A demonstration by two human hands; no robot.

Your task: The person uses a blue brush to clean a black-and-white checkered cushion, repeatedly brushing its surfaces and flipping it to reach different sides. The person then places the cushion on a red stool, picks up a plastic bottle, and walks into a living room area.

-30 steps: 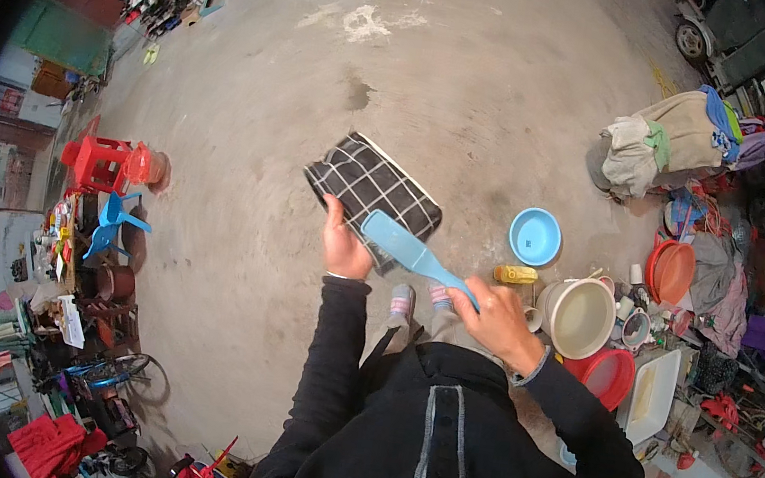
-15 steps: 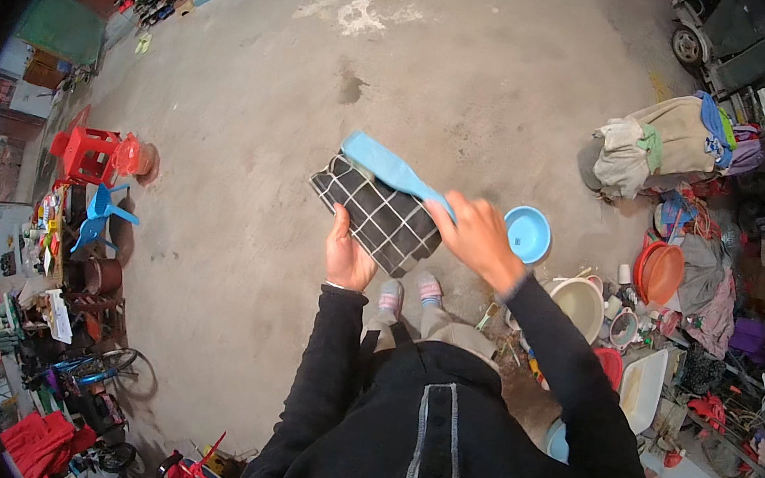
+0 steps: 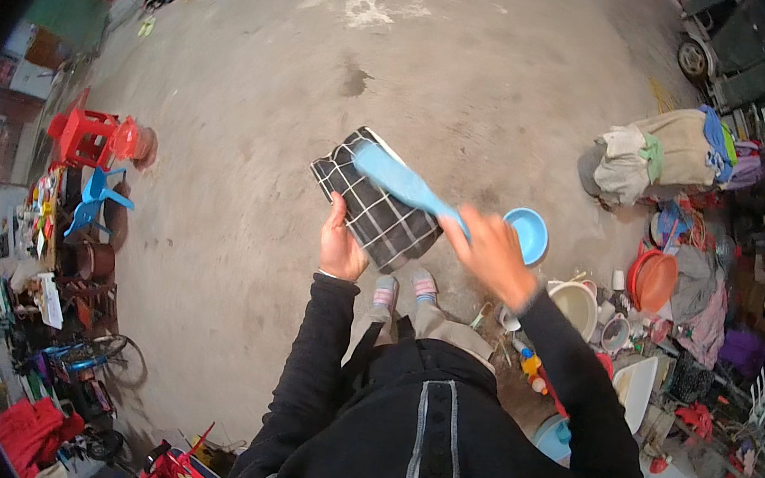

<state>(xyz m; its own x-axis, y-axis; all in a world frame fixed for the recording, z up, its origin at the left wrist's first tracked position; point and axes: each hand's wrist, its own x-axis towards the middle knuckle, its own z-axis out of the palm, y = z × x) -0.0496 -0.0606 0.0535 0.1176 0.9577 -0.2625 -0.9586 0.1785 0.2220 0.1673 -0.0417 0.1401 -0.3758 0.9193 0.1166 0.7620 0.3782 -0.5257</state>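
Left hand (image 3: 343,251) grips the checked item (image 3: 373,209) by its near-left edge, fingers hidden; right hand (image 3: 497,261) wraps the blue brush (image 3: 401,180) handle. Item: black, white grid, tilted, mid-scene above floor (image 3: 238,173). Brush: slimmer, blurred, over item's far-right side; contact unclear.

The brush (image 3: 397,175) is light blue, the pouch (image 3: 374,216) white-gridded black

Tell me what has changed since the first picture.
The right hand has moved the long light-blue brush forward over the black rectangular white-gridded item. Nothing was let go or taken up; the left hand still holds the item.
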